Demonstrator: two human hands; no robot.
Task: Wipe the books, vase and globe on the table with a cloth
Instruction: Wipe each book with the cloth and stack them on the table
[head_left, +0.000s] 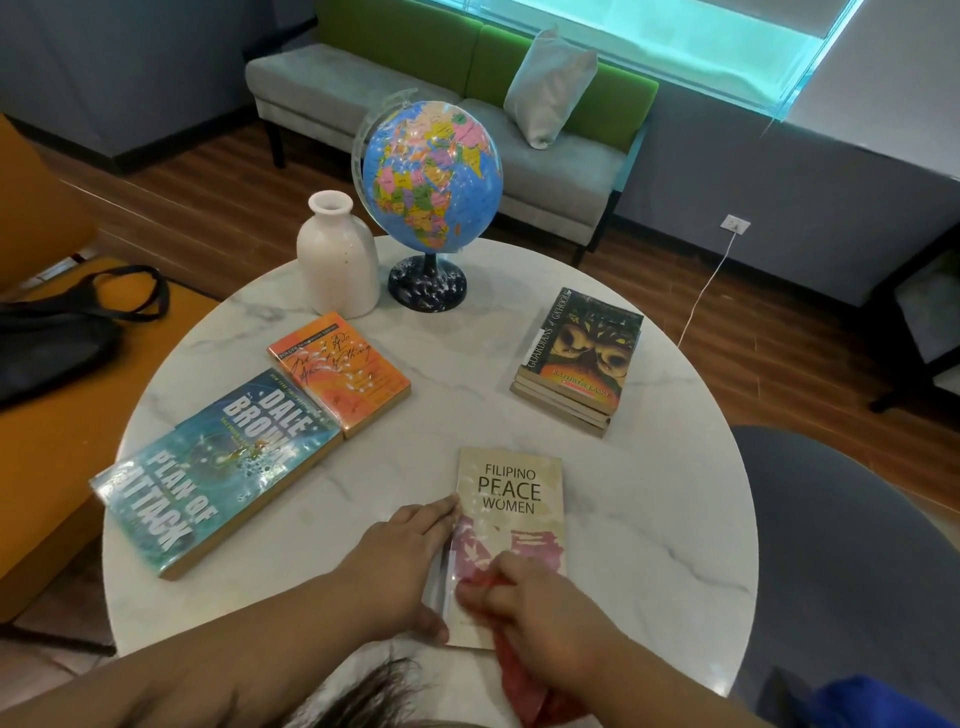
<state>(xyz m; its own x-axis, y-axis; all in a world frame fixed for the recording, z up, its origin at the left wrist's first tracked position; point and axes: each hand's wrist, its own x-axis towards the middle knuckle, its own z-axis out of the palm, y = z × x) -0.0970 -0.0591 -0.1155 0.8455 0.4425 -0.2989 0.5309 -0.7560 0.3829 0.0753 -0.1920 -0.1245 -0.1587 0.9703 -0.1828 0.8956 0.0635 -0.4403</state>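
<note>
A beige book titled Filipino Peace Women (511, 499) lies at the near edge of the round marble table (649, 519). My left hand (402, 566) holds its left edge, thumb at the near corner. My right hand (540, 608) grips a red cloth (519, 675) and presses it on the lower cover. To the left lie a teal Plan of Attack book (208, 478) and an orange book (340, 371). A stack of books (582, 358) sits at the right. A white vase (337, 257) and a globe (431, 182) stand at the far side.
A grey and green bench (395, 83) with a pillow (550, 85) stands behind the table. A black bag (57, 332) rests on an orange seat at the left. A grey chair (852, 561) is at the right. A white cable (706, 291) runs to a wall socket.
</note>
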